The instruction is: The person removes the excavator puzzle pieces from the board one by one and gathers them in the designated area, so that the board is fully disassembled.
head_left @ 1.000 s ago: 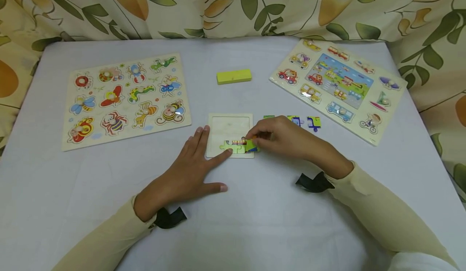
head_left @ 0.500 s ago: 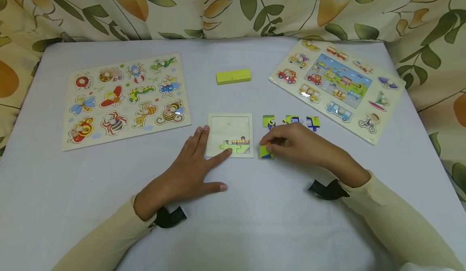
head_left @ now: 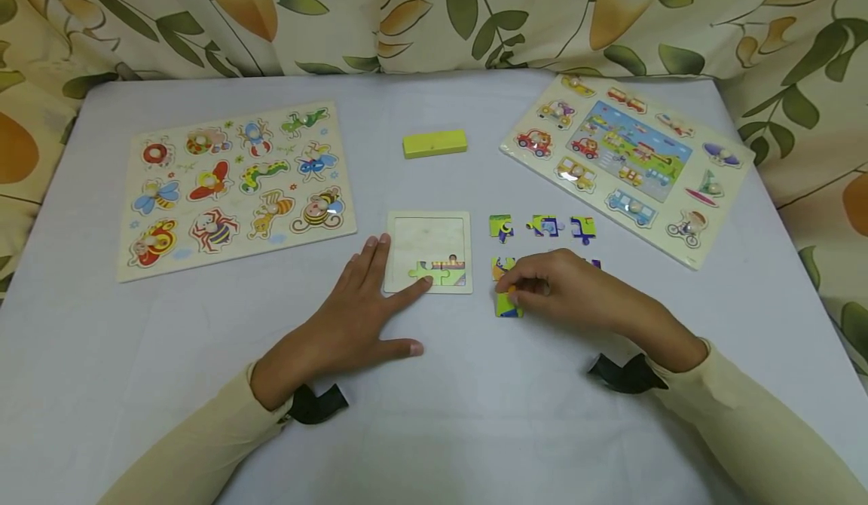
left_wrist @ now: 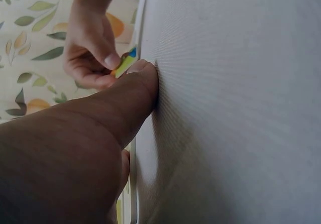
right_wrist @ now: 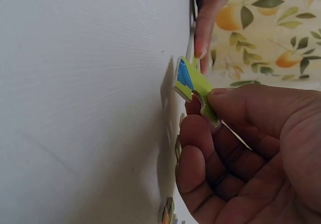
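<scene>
My right hand (head_left: 566, 288) pinches a green-and-blue jigsaw piece (right_wrist: 193, 83) between thumb and fingers, just right of the small wooden puzzle tray (head_left: 427, 237). In the right wrist view the piece is tilted, with its shadow on the cloth beside it. Fingers straight and spread, my left hand (head_left: 353, 316) rests at the tray's lower left corner, its index fingertip on the joined pieces (head_left: 441, 273) along the tray's bottom. Loose jigsaw pieces (head_left: 545, 225) lie in a row right of the tray; another piece (head_left: 500, 267) shows below them, and my right hand partly hides more.
On the left lies a wooden insect peg puzzle (head_left: 237, 188); a vehicle peg puzzle (head_left: 631, 166) lies at the back right. A yellow block (head_left: 435, 144) sits behind the tray. The white-clothed table (head_left: 434, 430) ends at a leaf-patterned curtain (head_left: 420, 15).
My right hand has moved from the tray's lower right corner rightward and toward me, carrying the jigsaw piece off the tray and uncovering loose pieces. My left hand has stayed in place.
</scene>
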